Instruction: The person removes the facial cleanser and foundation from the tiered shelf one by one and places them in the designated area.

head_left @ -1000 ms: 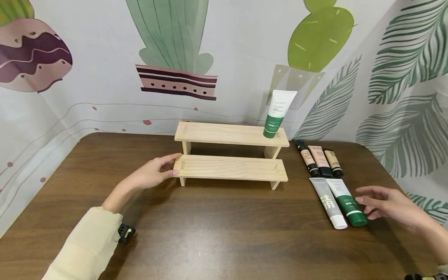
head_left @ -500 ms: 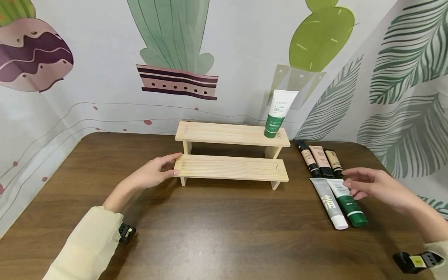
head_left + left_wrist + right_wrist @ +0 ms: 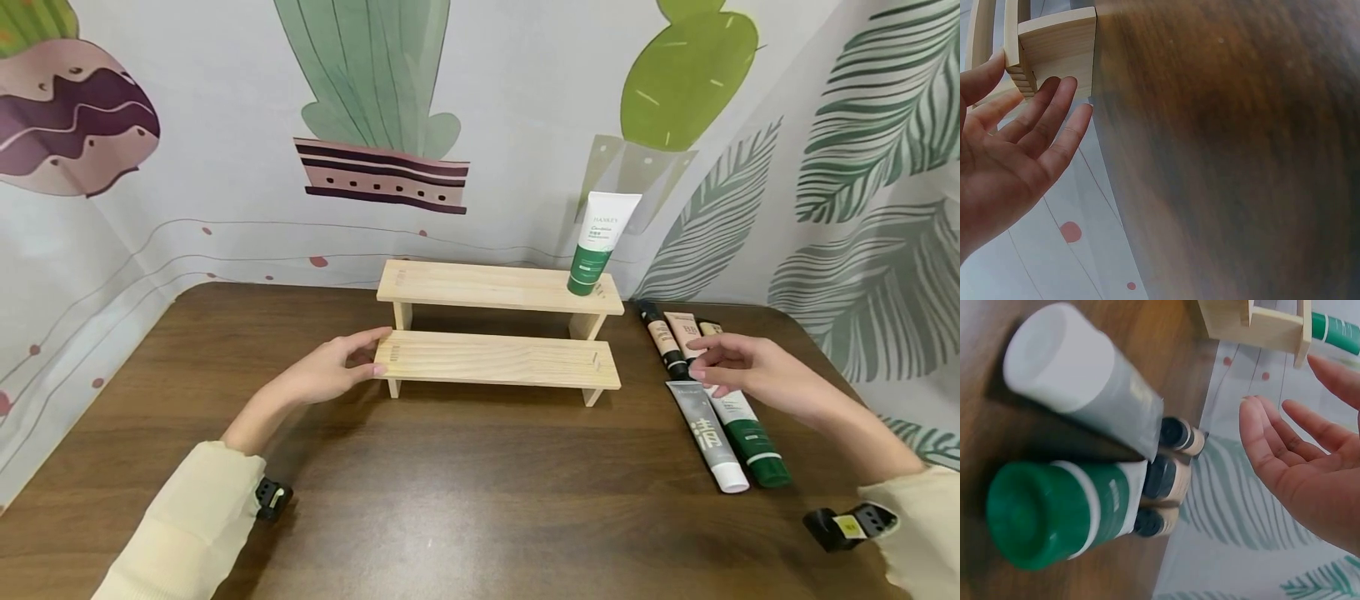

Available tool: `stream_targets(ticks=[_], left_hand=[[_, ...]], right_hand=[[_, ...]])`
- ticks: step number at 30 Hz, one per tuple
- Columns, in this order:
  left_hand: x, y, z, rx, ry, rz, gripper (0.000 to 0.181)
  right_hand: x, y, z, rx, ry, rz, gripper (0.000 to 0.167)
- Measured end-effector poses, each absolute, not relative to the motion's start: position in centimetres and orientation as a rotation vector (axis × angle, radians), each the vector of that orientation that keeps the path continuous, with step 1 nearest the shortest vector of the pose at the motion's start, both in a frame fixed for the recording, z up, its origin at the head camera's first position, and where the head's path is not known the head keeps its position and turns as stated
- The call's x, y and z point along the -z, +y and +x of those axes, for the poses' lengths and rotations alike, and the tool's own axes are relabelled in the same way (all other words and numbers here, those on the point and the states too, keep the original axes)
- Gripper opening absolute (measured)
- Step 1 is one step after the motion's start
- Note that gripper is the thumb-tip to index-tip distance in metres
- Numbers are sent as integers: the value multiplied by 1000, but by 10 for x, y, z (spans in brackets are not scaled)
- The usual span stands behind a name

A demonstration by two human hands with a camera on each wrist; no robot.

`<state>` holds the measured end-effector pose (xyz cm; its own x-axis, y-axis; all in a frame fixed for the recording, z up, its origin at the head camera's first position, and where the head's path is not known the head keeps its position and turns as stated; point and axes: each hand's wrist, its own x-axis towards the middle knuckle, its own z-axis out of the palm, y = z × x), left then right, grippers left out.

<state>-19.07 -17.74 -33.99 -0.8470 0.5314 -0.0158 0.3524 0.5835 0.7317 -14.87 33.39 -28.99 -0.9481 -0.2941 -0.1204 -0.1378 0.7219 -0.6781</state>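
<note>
A two-step wooden display shelf (image 3: 495, 358) stands on the table. My left hand (image 3: 326, 371) holds the left end of its lower step, thumb at the front edge and index finger at the back; the other fingers extend free in the left wrist view. My right hand (image 3: 757, 379) hovers over the tubes at the right, fingers relaxed and holding nothing. Beneath it lies a white-and-green squeeze tube (image 3: 756, 442), partly covered, beside a grey tube with a white cap (image 3: 707, 429). Behind them lie a black-and-beige tube (image 3: 660, 335), a pink BB cream tube (image 3: 680, 327) and a mostly hidden beige tube (image 3: 709, 327).
Another white-and-green tube (image 3: 591, 254) stands upright on its cap at the right end of the upper step. The brown wooden table (image 3: 450, 500) reaches back to a cloth backdrop (image 3: 517, 125) printed with cacti and leaves.
My right hand has moved away from me and leftward, from beside the white-and-green tube's cap to above its far end and the small tubes. My left hand stays on the shelf.
</note>
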Motion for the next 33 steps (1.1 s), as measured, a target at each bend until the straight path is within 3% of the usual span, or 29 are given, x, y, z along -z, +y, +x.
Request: stream_targets(ticks=[16, 33], left_hand=[[341, -178, -192, -1117, 2596, 746, 54], [340, -178, -191, -1115, 2602, 745, 54]], right_hand=[[280, 287, -169, 1201, 2689, -488, 41], [267, 254, -194, 1345, 2708, -451, 42]])
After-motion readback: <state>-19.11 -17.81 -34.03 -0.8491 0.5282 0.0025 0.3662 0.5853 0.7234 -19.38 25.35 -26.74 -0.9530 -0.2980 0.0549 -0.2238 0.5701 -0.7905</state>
